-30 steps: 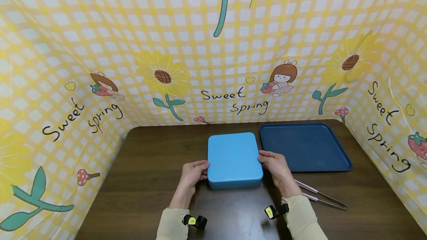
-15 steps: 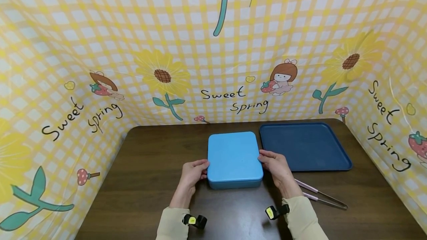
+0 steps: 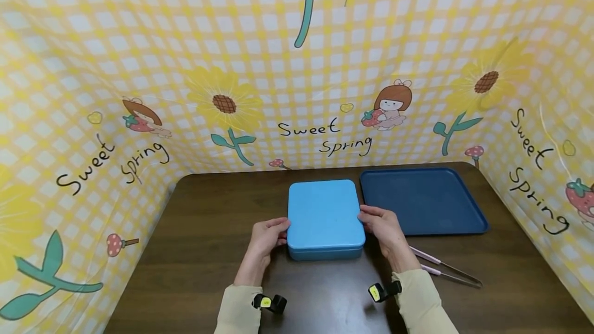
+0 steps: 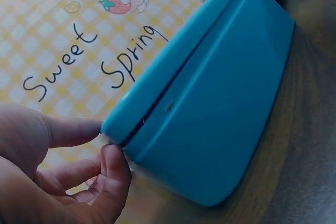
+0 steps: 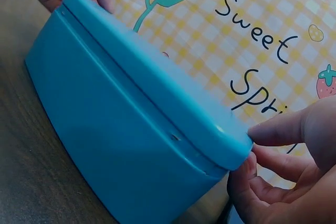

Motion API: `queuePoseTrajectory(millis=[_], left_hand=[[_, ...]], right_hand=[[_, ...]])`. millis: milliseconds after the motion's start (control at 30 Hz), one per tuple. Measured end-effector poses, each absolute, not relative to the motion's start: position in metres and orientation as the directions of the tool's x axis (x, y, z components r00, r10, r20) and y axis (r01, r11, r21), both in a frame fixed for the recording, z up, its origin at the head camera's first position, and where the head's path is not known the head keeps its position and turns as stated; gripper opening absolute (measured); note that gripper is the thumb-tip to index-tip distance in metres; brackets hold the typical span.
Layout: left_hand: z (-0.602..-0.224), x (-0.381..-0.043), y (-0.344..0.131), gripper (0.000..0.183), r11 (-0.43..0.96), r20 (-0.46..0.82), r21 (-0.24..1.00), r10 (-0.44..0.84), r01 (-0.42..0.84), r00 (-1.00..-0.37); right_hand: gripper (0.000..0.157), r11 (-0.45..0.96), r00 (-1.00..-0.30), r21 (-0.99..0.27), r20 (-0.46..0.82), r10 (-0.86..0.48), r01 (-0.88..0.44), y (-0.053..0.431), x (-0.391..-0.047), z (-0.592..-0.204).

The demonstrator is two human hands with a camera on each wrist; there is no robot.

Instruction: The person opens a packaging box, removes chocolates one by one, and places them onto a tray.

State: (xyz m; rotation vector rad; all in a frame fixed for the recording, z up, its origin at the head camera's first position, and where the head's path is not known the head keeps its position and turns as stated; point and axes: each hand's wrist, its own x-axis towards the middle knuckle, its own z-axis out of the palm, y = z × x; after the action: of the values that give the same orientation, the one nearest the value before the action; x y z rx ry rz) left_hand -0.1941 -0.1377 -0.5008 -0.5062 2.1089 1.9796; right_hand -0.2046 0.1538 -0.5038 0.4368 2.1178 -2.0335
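Note:
A light-blue lidded box (image 3: 325,255) sits on the table in the head view. Its flat lid (image 3: 326,213) covers the top, and a dark seam runs beneath the lid's rim in both wrist views. At the left side my left hand (image 3: 266,237) pinches the lid's edge, thumb near the top and fingers curled below the rim. My right hand (image 3: 383,228) pinches the opposite edge in the same way, its thumb (image 5: 278,128) at the lid's corner. The inside of the box is hidden.
A dark blue tray (image 3: 422,202) lies right of the box. Metal tongs with pink handles (image 3: 429,255) lie in front of it, partly behind my right wrist. A yellow checked cloth (image 3: 297,81) encloses the brown table (image 3: 223,200) at the back and sides.
The head view has shifted slightly, moving the whole scene a little up and left in the picture. Both hands keep their hold at the lid's edges.

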Motion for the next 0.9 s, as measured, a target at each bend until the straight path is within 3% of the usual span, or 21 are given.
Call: queuePoseTrajectory(millis=[200, 900], left_hand=[[-0.495, -0.196, -0.139, 0.034, 0.075, -0.372, 0.922, -0.108, -0.381, -0.922], [-0.487, -0.194, -0.141, 0.033, -0.012, -0.309, 0.951, -0.110, -0.310, -0.945]], right_hand=[[0.040, 0.004, -0.946, -0.949, -0.313, 0.088, 0.314, 0.153, -0.204, -0.503], [0.045, -0.022, -0.951, -0.952, -0.305, 0.053, 0.304, 0.150, -0.203, -0.491]])
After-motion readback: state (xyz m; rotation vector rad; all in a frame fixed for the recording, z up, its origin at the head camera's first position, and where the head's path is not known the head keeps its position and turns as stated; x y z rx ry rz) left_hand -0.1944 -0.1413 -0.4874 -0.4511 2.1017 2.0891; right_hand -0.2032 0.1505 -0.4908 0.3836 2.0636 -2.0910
